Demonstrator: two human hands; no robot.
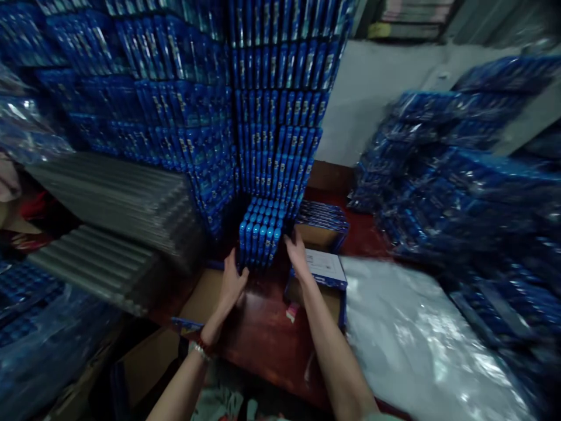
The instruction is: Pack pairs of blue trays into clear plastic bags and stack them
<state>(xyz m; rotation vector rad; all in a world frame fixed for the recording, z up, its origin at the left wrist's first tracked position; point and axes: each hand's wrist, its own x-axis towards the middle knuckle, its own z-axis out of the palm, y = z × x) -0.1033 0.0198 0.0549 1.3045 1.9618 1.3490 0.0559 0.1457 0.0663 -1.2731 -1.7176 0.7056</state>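
A low block of blue cylinder-shaped packs (259, 231) stands on the dark red table (263, 333), at the foot of a tall stack of the same blue packs (280, 99). My left hand (232, 283) presses flat against the block's left front side, fingers stretched up. My right hand (297, 251) touches its right side with fingers extended. Neither hand wraps around anything.
Blue packs are piled high at the left (144, 76) and in plastic-wrapped heaps at the right (460, 164). Grey ribbed trays (118, 210) lean at the left. An open carton with a white sheet (324, 266) sits right of my hand. A shiny plastic sheet (421, 345) covers the table's right part.
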